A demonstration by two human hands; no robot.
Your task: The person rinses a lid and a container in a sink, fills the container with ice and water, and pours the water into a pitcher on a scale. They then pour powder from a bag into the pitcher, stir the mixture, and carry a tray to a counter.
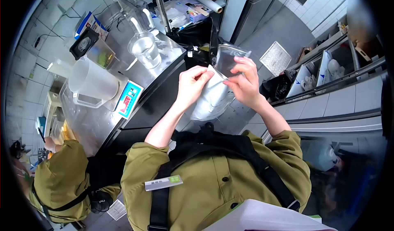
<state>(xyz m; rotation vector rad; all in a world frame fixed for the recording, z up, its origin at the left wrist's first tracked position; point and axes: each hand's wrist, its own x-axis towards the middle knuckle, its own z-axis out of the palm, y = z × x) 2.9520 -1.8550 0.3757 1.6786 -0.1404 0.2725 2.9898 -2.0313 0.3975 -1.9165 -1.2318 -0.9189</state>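
A clear plastic bag [211,103] with white contents hangs in front of my body, past the edge of the steel counter. My left hand [192,84] pinches its top edge between thumb and fingers, beside a small white corner that sticks up. On the other side, my right hand [246,84] pinches the bag's edge with thumb and forefinger, its other fingers curled apart. The transparent upper part of the bag spreads out behind my right hand. Both hands are close together at about chest height.
On the steel counter [88,120], a translucent pitcher [92,83] stands on a digital scale [130,99]. Near the counter's corner is a clear measuring jug [145,52]. A black bin bag [195,36] sits beyond it. Another person [61,177] works at left; shelves with white bins [310,77] line the right.
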